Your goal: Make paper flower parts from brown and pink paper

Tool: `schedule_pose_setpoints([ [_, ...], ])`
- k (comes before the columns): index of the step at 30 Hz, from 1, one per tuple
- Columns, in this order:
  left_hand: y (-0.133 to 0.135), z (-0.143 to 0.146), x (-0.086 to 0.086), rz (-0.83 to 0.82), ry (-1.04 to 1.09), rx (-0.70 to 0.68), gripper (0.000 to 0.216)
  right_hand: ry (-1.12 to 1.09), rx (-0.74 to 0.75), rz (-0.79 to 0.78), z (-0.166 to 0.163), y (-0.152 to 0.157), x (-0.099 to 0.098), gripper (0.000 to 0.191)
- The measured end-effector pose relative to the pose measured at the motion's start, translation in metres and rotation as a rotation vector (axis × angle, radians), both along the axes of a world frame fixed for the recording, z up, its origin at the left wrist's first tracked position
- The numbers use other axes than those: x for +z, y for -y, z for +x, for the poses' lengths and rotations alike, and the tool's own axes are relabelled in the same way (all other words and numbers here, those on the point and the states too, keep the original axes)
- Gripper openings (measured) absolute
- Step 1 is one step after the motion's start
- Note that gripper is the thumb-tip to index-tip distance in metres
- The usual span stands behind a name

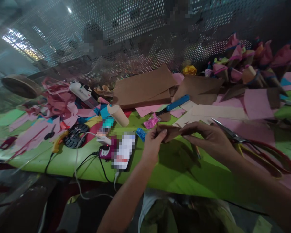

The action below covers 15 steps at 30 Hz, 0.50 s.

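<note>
Between my two hands, above the green table (pixel 184 181), is a small piece of brown cardboard (pixel 169 132). My left hand (pixel 155 140) pinches its left side, thumb on top. The fingertips of my right hand (pixel 206 136) are closed at its right corner. Close by my left hand lie a crumpled blue wrapper (pixel 141 134) and a shiny pink one (pixel 151 121). Large scissors (pixel 247 142) with red and yellow handles rest under and beyond my right forearm. A blue utility knife (pixel 176 104) lies behind the cardboard piece.
A phone (pixel 123 151) on a cable and a purple power socket (pixel 106 150) sit to the left, near a yellow glue gun (pixel 59 142) and a tape roll (pixel 76 136). Brown cardboard sheets (pixel 143 85), pink paper (pixel 259 103) and several paper cones (pixel 237 60) fill the back.
</note>
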<state>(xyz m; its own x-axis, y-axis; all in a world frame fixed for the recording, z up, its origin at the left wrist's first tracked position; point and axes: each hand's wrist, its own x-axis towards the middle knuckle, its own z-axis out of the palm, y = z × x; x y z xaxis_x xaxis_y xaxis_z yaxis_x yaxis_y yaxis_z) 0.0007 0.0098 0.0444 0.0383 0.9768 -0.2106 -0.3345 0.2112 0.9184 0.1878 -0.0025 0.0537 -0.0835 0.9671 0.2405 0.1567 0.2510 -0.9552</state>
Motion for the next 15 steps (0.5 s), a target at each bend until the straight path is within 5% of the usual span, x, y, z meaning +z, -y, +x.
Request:
schedule_pose_setpoints([
  [10,0.0,-0.0022,0.0027,-0.035,-0.026,-0.135,0.039,0.071,-0.041,0.006,0.0006,-0.0043,-0.0033,0.025],
  [15,-0.0053,-0.0055,0.004,0.033,-0.042,-0.016,0.03,-0.012,-0.118,-0.018,0.002,-0.0092,-0.0014,0.027],
])
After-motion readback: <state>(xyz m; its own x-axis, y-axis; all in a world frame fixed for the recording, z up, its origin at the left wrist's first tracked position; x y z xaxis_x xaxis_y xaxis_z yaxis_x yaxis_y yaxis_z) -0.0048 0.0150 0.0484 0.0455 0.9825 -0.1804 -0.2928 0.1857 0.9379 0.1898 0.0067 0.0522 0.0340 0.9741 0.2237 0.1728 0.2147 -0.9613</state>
